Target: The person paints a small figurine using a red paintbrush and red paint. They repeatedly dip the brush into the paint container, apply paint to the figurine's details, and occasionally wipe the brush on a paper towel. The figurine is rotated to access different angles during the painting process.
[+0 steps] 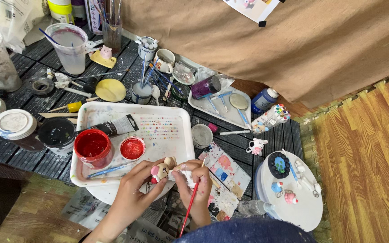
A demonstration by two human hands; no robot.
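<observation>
At the upper left of the frame lies a white bag (16, 18) with a dark printed patch, and a black paint tube (115, 127) with a white label rests on the white tray (176, 118) at centre left. At lower centre the left hand (133, 189) pinches a small figurine (162, 170). Just right of it, the right hand (194, 189) touches the figurine, fingers closed around a red brush (189, 208).

Tray (176, 118) sits centre on the table (19, 153) — 2 paint pots (93, 146) inside, at its left. Both hands meet at its near edge, figurine (160, 171) between them. Round board (309, 211) lies right — cups (70, 47) behind.
</observation>
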